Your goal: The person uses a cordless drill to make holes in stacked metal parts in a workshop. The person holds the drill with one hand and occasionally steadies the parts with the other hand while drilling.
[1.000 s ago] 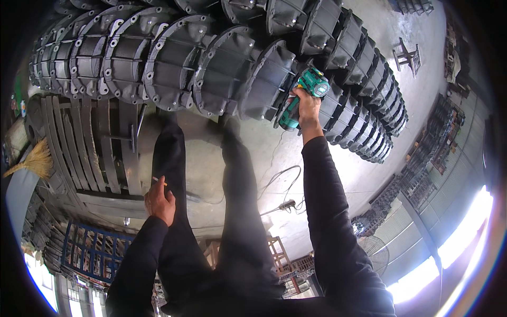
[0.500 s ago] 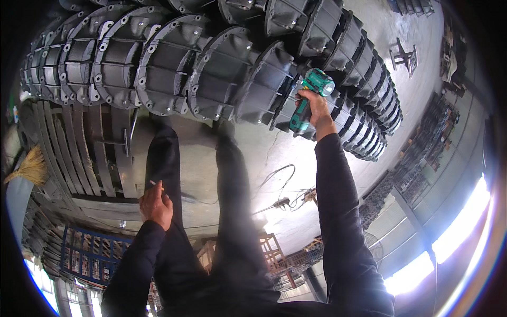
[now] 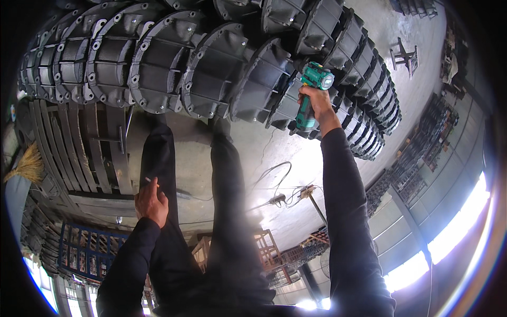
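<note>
Right hand (image 3: 318, 104): fingers wrapped round the grip of the green power drill (image 3: 317, 77), wrist bent, arm reaching forward. The drill is above the row of dark metal housings (image 3: 215, 74), near the right end of the big ones; whether its tip touches one I cannot tell – that end is lost against the dark metal. Compared with a second ago, the drill sits slightly further right along the row, its grip now clear of the housing edge it was beside

Left hand (image 3: 152, 205): loosely curled, cigarette (image 3: 148, 180) between the fingers, over my left trouser leg (image 3: 159, 153). Same hold as earlier

Surroundings: slatted boards (image 3: 96, 148) on my left, a T-shaped tool (image 3: 122, 139) lying across them, broom (image 3: 27, 165) beyond. On the floor, a brown object (image 3: 306, 192) by the cord (image 3: 288, 173) – previously behind my right sleeve (image 3: 346, 193), now showing beside it
</note>
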Action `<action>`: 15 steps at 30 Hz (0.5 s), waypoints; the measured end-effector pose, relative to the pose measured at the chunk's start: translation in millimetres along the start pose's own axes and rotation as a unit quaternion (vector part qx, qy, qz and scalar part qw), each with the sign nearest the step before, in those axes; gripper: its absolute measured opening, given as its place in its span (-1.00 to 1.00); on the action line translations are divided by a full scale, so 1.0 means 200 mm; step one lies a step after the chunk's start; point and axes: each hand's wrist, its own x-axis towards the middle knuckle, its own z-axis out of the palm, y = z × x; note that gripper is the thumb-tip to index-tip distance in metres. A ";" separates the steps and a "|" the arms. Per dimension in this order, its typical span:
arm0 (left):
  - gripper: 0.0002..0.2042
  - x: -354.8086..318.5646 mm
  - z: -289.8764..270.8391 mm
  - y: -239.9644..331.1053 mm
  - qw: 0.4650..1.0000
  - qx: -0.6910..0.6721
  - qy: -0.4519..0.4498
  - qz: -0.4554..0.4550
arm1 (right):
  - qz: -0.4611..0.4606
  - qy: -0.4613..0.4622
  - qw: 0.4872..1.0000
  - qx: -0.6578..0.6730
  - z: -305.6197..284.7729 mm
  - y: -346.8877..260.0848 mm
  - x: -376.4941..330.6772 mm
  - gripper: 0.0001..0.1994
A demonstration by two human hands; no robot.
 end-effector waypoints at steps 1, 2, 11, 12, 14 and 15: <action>-0.51 0.00 0.00 0.00 1.000 0.001 0.001 -0.001 | -0.001 0.002 1.000 -0.004 0.00 0.00 0.00 -0.86; -0.51 0.00 0.00 0.01 1.000 0.003 0.002 -0.002 | -0.006 0.003 1.000 -0.008 0.00 0.00 0.00 -0.86; -0.51 0.00 0.03 0.02 1.000 0.006 0.016 0.001 | -0.007 0.005 1.000 -0.002 0.01 -0.01 0.00 -0.89; -0.51 0.00 0.04 0.02 1.000 0.008 0.020 0.002 | -0.011 0.005 1.000 -0.002 0.01 -0.01 0.00 -0.88; -0.52 0.00 0.05 0.02 1.000 0.012 0.024 0.000 | -0.016 0.008 1.000 0.005 0.01 -0.01 0.00 -0.87; -0.53 -0.01 0.06 0.03 1.000 0.013 0.024 -0.004 | -0.020 0.005 1.000 0.007 0.02 -0.01 0.00 -0.87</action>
